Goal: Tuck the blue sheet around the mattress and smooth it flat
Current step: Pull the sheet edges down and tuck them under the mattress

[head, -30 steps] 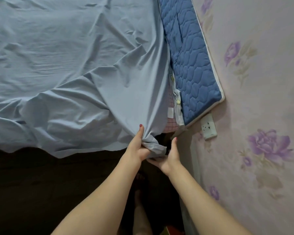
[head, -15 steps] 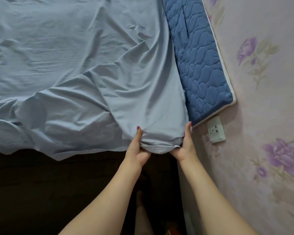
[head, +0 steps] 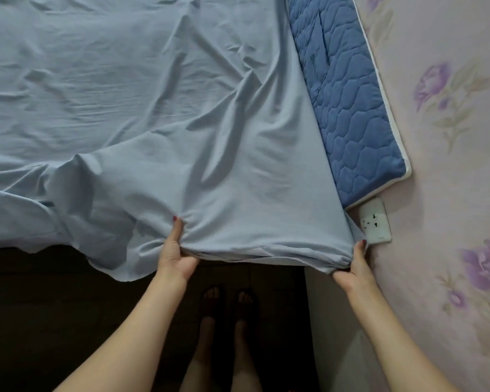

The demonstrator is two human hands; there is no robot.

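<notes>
blue sheet (head: pixel 153 114) wrinkled, draped over mattress left of wall socket (head: pixel 375 220) | left hand (head: pixel 176 254) grasping sheet's near edge | feet (head: pixel 228 299) below | right hand (head: pixel 354 264) grasping sheet corner just below socket | quilted pad (head: pixel 348 103) above socket, against floral wall (head: pixel 450 165)

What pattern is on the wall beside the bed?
Purple flowers with pale leaves on a pink wall, seen clearly in the head view.

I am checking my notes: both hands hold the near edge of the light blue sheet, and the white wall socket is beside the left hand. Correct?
Not quite. In the head view the white wall socket is beside the right hand, not the left hand. Both do hold the light blue sheet at its near edge.
</notes>
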